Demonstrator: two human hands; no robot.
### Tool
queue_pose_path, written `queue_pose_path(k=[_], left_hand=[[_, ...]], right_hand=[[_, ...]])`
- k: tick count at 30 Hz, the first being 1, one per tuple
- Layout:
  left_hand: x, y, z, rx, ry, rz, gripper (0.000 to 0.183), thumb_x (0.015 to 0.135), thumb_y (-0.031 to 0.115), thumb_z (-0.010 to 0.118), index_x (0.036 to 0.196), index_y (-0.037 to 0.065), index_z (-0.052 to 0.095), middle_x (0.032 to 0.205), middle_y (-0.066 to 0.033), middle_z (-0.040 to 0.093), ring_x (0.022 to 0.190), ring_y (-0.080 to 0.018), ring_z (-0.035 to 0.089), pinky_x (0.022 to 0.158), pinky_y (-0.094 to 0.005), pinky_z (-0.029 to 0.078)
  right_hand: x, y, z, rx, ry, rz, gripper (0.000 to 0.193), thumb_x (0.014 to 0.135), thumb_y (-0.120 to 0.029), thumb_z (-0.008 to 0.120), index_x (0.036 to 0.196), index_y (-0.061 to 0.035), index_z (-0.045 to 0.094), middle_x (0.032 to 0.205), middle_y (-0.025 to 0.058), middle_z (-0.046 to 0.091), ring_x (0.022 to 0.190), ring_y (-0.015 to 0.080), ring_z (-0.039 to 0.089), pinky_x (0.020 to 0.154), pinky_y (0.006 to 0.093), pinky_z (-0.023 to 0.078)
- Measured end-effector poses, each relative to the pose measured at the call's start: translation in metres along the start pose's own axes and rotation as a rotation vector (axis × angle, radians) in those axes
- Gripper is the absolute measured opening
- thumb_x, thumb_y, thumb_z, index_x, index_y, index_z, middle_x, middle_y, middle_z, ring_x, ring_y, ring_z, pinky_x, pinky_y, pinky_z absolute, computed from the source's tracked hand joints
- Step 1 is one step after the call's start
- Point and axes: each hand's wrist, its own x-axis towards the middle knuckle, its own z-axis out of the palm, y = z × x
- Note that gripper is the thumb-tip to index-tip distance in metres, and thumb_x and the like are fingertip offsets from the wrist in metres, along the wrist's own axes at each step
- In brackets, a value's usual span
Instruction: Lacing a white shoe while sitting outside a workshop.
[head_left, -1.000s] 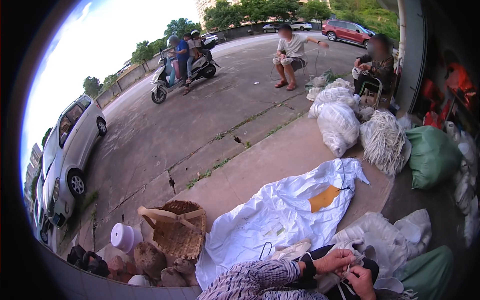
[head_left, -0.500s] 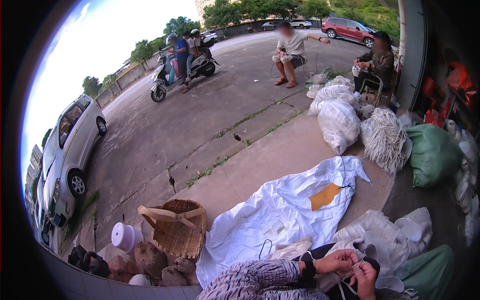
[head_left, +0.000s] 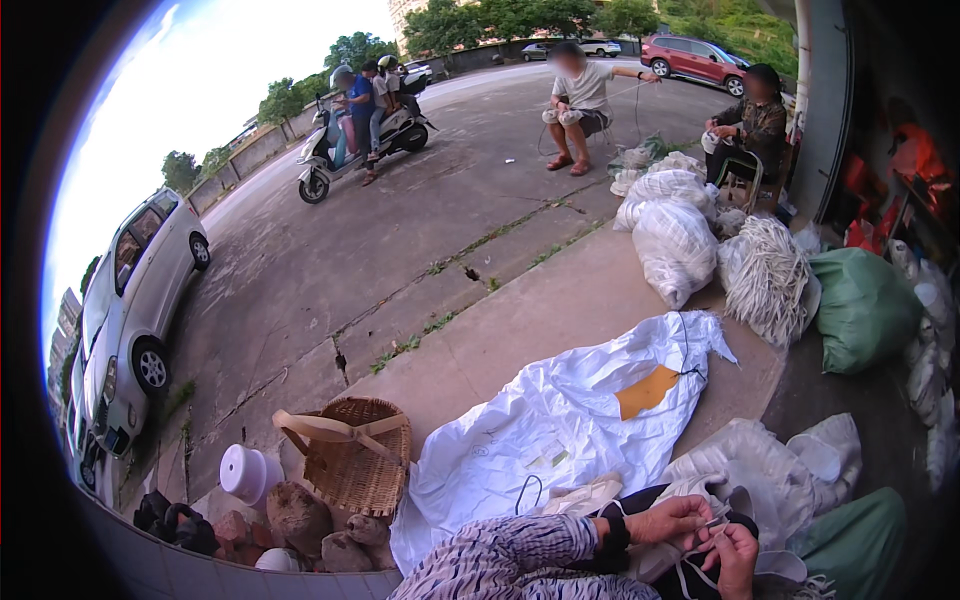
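Low at the right, my left hand [head_left: 668, 520] and my right hand [head_left: 735, 556] meet over my lap, fingertips pinched together. What they pinch is too small to make out. Just beneath them a pale cloth piece [head_left: 652, 558] hangs with thin white cords [head_left: 692, 578] trailing down. A black band [head_left: 612, 538] circles my left wrist. Beside my hands lies a heap of off-white cloth pieces [head_left: 745, 458]. A large white woven sack [head_left: 500, 430] with an orange patch [head_left: 647, 391] is spread flat on the ground in front of me.
A wicker basket [head_left: 352, 480], a white spool-like container [head_left: 248, 473] and several rocks [head_left: 298, 513] sit at the left. Full white bags [head_left: 675, 250], a bundle of white strips [head_left: 765, 275] and a green sack [head_left: 865, 308] line the right. Two seated people and a scooter with riders are farther off.
My fingertips have shifted slightly against each other, still pinched. The far seated person in the light shirt keeps an arm stretched out with a thread. The whole view has moved a little.
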Motion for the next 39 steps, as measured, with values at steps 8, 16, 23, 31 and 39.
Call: queue_pose_path(k=[8, 16, 23, 31, 39], left_hand=[[0.0, 0.002, 0.0, 0.019, -0.005, -0.031, 0.018, 0.093, 0.013, 0.05, 0.108, 0.004, 0.049, 0.089, -0.0025, 0.06, 0.062, -0.0047, 0.053, 0.059, -0.0176, 0.044], [-0.004, 0.009, 0.014, 0.302, -0.041, -0.004, 0.039, 0.091, 0.01, 0.05, 0.128, 0.004, 0.039, 0.089, -0.0024, 0.058, 0.062, -0.0057, 0.052, 0.058, -0.019, 0.045], [-0.008, 0.009, 0.023, 0.321, 0.077, -0.003, 0.048, 0.091, 0.009, 0.051, 0.135, 0.004, 0.032, 0.084, -0.0028, 0.057, 0.061, -0.0055, 0.051, 0.057, -0.0192, 0.045], [-0.007, 0.007, 0.016, 0.235, 0.05, -0.013, 0.048, 0.092, 0.016, 0.052, 0.135, 0.005, 0.035, 0.081, -0.0013, 0.057, 0.058, -0.0044, 0.05, 0.054, -0.0184, 0.044], [0.007, 0.033, 0.008, 0.301, -0.169, -0.156, 0.036, 0.092, 0.032, 0.053, 0.106, -0.001, 0.061, 0.088, -0.0039, 0.065, 0.061, -0.0048, 0.051, 0.058, -0.018, 0.042]], right_hand=[[0.005, 0.018, -0.01, -0.162, 0.12, -0.012, 0.019, 0.089, -0.011, 0.054, 0.104, -0.001, 0.058, 0.078, 0.004, 0.064, 0.057, 0.0051, 0.051, 0.054, 0.0169, 0.04], [0.006, 0.024, -0.001, 0.13, 0.205, 0.003, 0.017, 0.081, -0.003, 0.058, 0.096, 0.0041, 0.062, 0.075, 0.0054, 0.062, 0.054, 0.0065, 0.054, 0.046, 0.0176, 0.043], [0.003, 0.022, 0.005, -0.13, 0.171, -0.145, 0.014, 0.08, 0.003, 0.059, 0.093, 0.0045, 0.064, 0.075, 0.0013, 0.054, 0.054, 0.0052, 0.052, 0.047, 0.018, 0.045], [0.0, 0.005, 0.014, -0.233, 0.179, -0.22, 0.01, 0.084, -0.004, 0.057, 0.085, 0.0046, 0.062, 0.072, 0.0023, 0.054, 0.049, 0.0054, 0.049, 0.045, 0.019, 0.041], [-0.042, -0.056, 0.004, -0.017, 0.162, -0.532, 0.023, 0.089, -0.016, 0.056, 0.076, 0.0039, 0.055, 0.07, 0.0049, 0.049, 0.048, 0.0078, 0.048, 0.047, 0.0208, 0.04]])
